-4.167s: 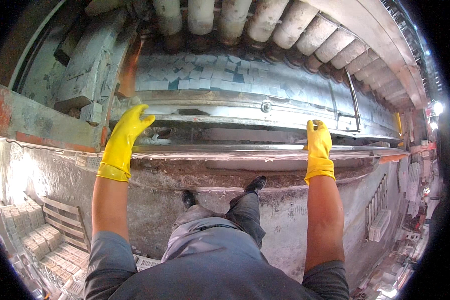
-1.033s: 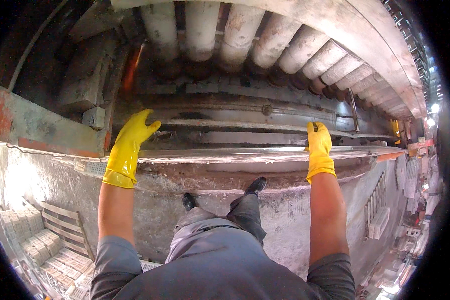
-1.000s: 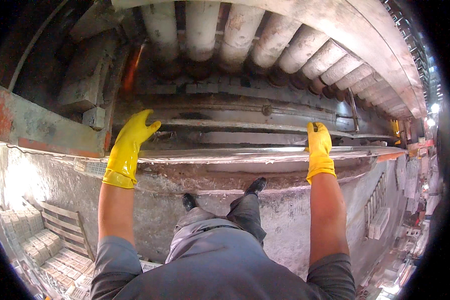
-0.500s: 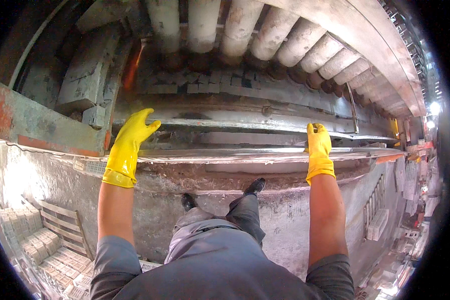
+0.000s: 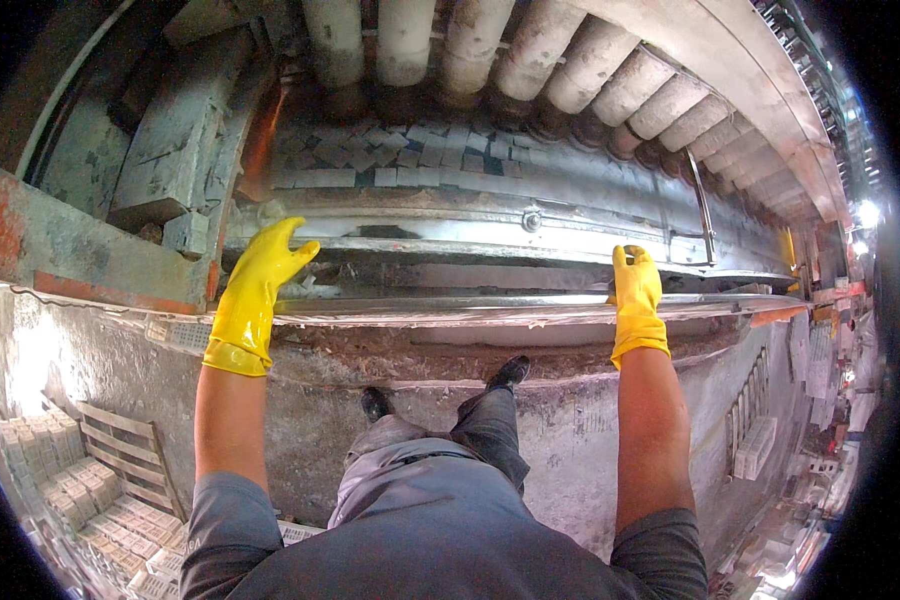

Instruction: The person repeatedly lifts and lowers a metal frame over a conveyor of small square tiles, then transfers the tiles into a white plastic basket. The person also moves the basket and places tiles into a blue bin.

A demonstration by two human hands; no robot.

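Both my hands wear yellow rubber gloves and reach over the near side of a large machine. My left hand [image 5: 267,270] is at the left end of a long metal ledge [image 5: 450,238], thumb and fingers spread, with nothing seen in it. Farther right, my right hand [image 5: 637,290] is above a shiny metal rail [image 5: 450,307] along the machine's front. Its fingers are half curled with a small gap between them, and I see nothing held. Whether either hand touches the metal is unclear. Beyond the ledge lie several flat pale rectangular pieces [image 5: 380,152].
Thick pale rollers [image 5: 467,45] line the machine's far side under a curved frame [image 5: 730,60]. A thin upright metal rod [image 5: 703,210] stands at right. Stacked pale blocks [image 5: 70,470] and a wooden pallet [image 5: 125,450] are at lower left. My shoes are on the floor below.
The ledge and the pale pieces beyond it look much brighter, and a round fitting on the ledge shows clearly. The rollers look slightly shifted. My hands have hardly moved.
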